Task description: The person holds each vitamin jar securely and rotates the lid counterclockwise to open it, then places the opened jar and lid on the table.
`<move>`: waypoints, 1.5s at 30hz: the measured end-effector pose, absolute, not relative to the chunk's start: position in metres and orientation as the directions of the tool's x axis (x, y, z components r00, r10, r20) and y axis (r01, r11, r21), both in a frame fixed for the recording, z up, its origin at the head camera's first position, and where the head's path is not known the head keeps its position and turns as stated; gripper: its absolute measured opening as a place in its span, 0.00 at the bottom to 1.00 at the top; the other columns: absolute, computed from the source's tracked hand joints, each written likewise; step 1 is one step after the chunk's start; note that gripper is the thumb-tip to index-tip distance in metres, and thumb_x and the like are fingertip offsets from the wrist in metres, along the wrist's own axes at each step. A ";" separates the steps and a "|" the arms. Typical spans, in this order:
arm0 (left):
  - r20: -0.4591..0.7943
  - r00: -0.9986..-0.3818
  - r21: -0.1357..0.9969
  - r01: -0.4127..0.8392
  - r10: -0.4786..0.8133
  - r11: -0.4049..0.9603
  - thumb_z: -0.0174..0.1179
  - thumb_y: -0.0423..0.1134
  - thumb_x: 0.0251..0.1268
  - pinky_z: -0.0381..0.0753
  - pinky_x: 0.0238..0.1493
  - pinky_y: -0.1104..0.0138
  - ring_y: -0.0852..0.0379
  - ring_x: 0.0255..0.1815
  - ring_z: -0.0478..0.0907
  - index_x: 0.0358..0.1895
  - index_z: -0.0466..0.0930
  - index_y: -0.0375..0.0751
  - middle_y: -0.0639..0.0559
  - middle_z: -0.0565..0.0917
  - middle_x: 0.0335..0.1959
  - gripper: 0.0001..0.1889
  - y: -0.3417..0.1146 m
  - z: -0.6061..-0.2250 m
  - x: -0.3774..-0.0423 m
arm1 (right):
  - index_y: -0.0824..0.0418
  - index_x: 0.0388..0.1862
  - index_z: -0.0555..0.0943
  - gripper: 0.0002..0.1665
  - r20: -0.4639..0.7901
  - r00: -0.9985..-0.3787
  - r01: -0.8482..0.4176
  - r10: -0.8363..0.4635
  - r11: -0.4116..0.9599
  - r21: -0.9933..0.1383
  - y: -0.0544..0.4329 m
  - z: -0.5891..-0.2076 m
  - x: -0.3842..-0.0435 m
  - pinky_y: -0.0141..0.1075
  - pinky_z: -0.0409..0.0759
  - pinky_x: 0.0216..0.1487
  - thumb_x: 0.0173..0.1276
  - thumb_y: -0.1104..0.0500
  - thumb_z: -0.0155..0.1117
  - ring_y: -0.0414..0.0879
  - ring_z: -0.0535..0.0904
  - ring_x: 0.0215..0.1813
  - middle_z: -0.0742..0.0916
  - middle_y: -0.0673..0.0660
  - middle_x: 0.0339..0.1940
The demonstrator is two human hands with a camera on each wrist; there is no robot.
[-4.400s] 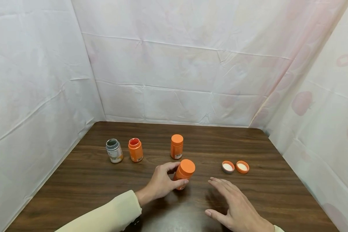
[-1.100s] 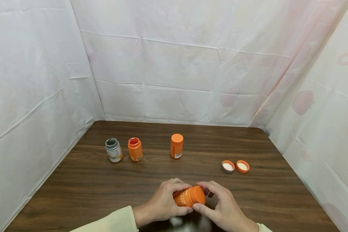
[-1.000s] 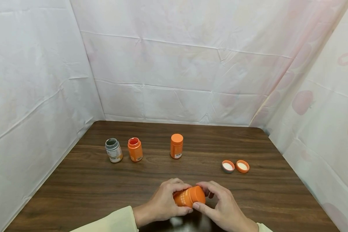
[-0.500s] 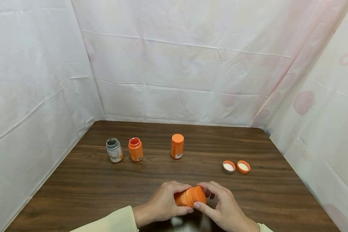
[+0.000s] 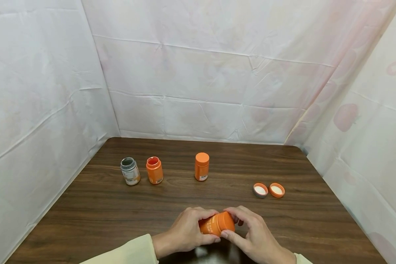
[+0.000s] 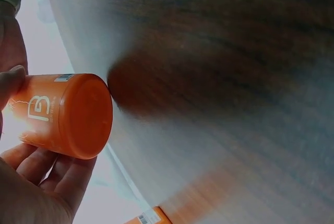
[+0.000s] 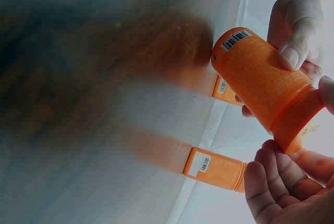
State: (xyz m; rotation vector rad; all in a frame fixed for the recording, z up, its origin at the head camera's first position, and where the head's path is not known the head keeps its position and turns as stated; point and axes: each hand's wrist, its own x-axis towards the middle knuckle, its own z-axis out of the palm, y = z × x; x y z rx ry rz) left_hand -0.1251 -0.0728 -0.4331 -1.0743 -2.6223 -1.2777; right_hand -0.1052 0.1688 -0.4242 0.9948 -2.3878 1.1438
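My left hand grips the body of an orange plastic bottle, which lies tilted low over the near part of the table. Its orange cap is on and points to the right. The thumb and fingers of my right hand pinch that cap from both sides. In the left wrist view the bottle's base faces the camera, its lower edge right at the tabletop. The right wrist view shows the bottle slanting, with the cap between my right fingers and thumb.
Farther back stands a capped orange bottle. To its left are two uncapped bottles, one orange and one grey and white. A grey-sided cap and an orange cap lie upturned at right on the brown table.
Since the oldest frame, my left hand has brought the bottle nearer and tipped it rightward. My right hand has come from open to the cap. Over the last second both hands barely move.
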 end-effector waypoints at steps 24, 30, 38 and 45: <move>0.312 -0.766 0.643 0.606 0.562 0.468 0.81 0.49 0.52 0.77 0.40 0.73 0.73 0.39 0.77 0.56 0.86 0.55 0.68 0.87 0.44 0.25 -0.071 -0.430 -0.125 | 0.54 0.60 0.81 0.28 0.592 -0.631 -0.774 -0.501 0.354 -0.525 0.169 -0.422 -0.108 0.35 0.80 0.41 0.61 0.58 0.80 0.36 0.78 0.42 0.84 0.42 0.48; 0.305 -0.768 0.643 0.602 0.564 0.473 0.80 0.49 0.52 0.77 0.40 0.73 0.73 0.39 0.77 0.55 0.86 0.55 0.68 0.87 0.44 0.25 -0.070 -0.430 -0.125 | 0.55 0.60 0.81 0.28 0.593 -0.621 -0.781 -0.512 0.345 -0.520 0.170 -0.423 -0.109 0.35 0.80 0.41 0.61 0.58 0.80 0.36 0.78 0.43 0.84 0.42 0.48; 0.317 -0.758 0.637 0.616 0.570 0.464 0.80 0.50 0.52 0.77 0.41 0.73 0.73 0.40 0.78 0.56 0.86 0.56 0.67 0.87 0.45 0.25 -0.070 -0.431 -0.126 | 0.55 0.64 0.79 0.32 0.600 -0.599 -0.797 -0.530 0.322 -0.511 0.172 -0.423 -0.110 0.36 0.82 0.42 0.60 0.59 0.80 0.37 0.80 0.45 0.85 0.45 0.52; 0.314 -0.761 0.638 0.612 0.568 0.467 0.80 0.50 0.53 0.77 0.41 0.73 0.73 0.40 0.78 0.57 0.86 0.55 0.67 0.87 0.45 0.26 -0.071 -0.430 -0.126 | 0.56 0.68 0.76 0.38 0.591 -0.578 -0.809 -0.562 0.302 -0.504 0.174 -0.421 -0.111 0.34 0.83 0.46 0.60 0.61 0.80 0.39 0.82 0.50 0.84 0.50 0.56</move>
